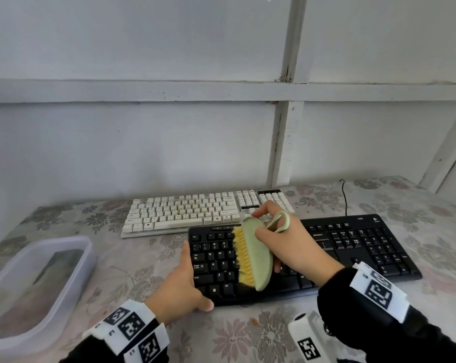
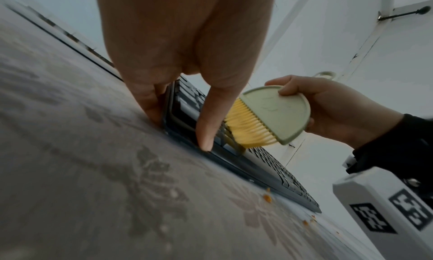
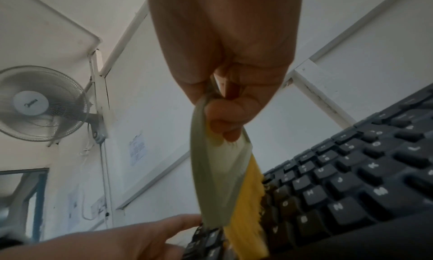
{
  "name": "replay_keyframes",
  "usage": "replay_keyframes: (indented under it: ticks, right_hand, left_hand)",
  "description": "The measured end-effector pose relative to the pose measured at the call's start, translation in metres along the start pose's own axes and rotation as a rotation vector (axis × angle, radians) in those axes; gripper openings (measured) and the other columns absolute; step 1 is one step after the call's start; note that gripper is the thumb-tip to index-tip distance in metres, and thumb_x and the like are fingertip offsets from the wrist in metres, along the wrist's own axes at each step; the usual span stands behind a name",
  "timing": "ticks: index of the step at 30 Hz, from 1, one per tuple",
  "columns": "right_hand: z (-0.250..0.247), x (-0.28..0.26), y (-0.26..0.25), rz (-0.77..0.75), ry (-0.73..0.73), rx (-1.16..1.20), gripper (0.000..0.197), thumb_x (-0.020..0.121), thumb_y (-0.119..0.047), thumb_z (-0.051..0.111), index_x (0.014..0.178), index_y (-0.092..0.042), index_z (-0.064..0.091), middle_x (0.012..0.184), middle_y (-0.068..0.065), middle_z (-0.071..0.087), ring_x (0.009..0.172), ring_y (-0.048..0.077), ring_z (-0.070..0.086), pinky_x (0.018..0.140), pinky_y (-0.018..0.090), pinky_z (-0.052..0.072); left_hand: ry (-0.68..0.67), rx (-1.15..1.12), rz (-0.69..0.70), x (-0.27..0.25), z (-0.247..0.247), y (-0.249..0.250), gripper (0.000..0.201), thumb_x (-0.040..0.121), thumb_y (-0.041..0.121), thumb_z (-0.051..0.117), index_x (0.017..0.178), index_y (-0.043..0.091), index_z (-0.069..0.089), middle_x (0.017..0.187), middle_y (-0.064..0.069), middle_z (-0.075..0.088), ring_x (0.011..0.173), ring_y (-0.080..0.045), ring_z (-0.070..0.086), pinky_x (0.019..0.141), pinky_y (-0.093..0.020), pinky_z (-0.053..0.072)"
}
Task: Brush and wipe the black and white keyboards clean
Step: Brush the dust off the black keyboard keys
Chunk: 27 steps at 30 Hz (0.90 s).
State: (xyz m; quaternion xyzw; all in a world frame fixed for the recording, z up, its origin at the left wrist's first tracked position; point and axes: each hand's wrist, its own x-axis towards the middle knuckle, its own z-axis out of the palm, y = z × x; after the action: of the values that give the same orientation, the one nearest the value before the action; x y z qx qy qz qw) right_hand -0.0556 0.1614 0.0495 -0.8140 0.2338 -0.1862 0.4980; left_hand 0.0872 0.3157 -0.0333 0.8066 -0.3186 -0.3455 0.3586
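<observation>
A plain white-painted room, set up as a makeshift desk.

I am at a table under a floral-patterned cloth (image 1: 287, 334) pushed against a white panelled wall (image 1: 143, 142) with painted battens; a wall-mounted fan (image 3: 39, 104), pinned paper notices (image 3: 138, 147) and a wall socket (image 3: 99, 205) hang nearby, and a black keyboard (image 1: 352, 247) and a white keyboard (image 1: 185, 210) lie before me.

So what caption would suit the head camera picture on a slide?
Right hand sweeps a green brush across the black keyboard while the left hand steadies its end; white keyboard waits behind.
</observation>
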Motion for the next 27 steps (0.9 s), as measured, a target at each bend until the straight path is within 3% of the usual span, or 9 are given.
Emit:
replay_keyframes:
  ticks: [4,10,14,17,23,27]
  right_hand:
    - [-0.001,-0.009,-0.002,0.013,-0.109,-0.035,0.012,0.088,-0.009,0.051,0.098,-0.014,0.053,0.066,0.003,0.053,0.036,0.009,0.046,0.033,0.023,0.04]
    - [0.003,0.003,-0.006,-0.034,0.042,0.025,0.019,0.089,-0.005,0.047,0.104,-0.016,0.052,0.071,0.004,0.059,0.038,0.009,0.05,0.035,0.025,0.044]
    - [0.007,-0.005,0.0,0.005,-0.051,-0.019,0.017,0.088,-0.007,0.048,0.098,-0.019,0.051,0.068,0.005,0.055,0.039,0.018,0.046,0.034,0.025,0.042]
    - [0.007,-0.011,-0.001,0.01,-0.126,-0.042,0.015,0.087,-0.008,0.05,0.098,-0.019,0.052,0.068,0.004,0.053,0.042,0.015,0.048,0.035,0.025,0.043]
    - [0.006,-0.003,-0.007,-0.018,0.041,0.032,0.019,0.089,-0.005,0.047,0.103,-0.018,0.051,0.073,0.007,0.059,0.033,0.007,0.046,0.033,0.022,0.04]
    - [0.008,-0.01,-0.004,0.022,-0.067,-0.026,0.016,0.088,-0.007,0.048,0.098,-0.018,0.051,0.061,-0.001,0.051,0.037,0.014,0.046,0.035,0.025,0.043]
  left_hand:
    - [-0.003,-0.003,0.014,0.0,0.0,0.001,0.129,0.067,0.004,0.076,0.142,0.04,-0.022,0.134,0.0,0.048,0.1,-0.012,0.058,0.089,-0.031,0.051]
    - [-0.006,-0.015,0.024,-0.001,0.0,0.001,0.129,0.067,0.004,0.076,0.142,0.041,-0.022,0.135,0.001,0.047,0.104,-0.013,0.057,0.091,-0.032,0.05]
    - [-0.015,-0.026,0.041,0.0,-0.001,0.0,0.129,0.066,0.002,0.076,0.143,0.037,-0.022,0.123,0.006,0.054,0.101,-0.012,0.059,0.089,-0.032,0.052]
    - [-0.017,-0.023,0.036,0.001,-0.001,0.0,0.131,0.065,0.004,0.077,0.142,0.037,-0.023,0.122,0.003,0.056,0.099,-0.014,0.061,0.089,-0.034,0.052]
    - [-0.012,-0.027,0.037,0.0,-0.001,0.0,0.13,0.066,0.004,0.077,0.142,0.039,-0.023,0.12,0.001,0.057,0.098,-0.015,0.062,0.087,-0.036,0.054]
    - [-0.012,-0.03,0.04,0.0,-0.001,0.001,0.129,0.067,0.002,0.076,0.143,0.039,-0.022,0.115,0.005,0.057,0.096,-0.013,0.062,0.085,-0.032,0.054]
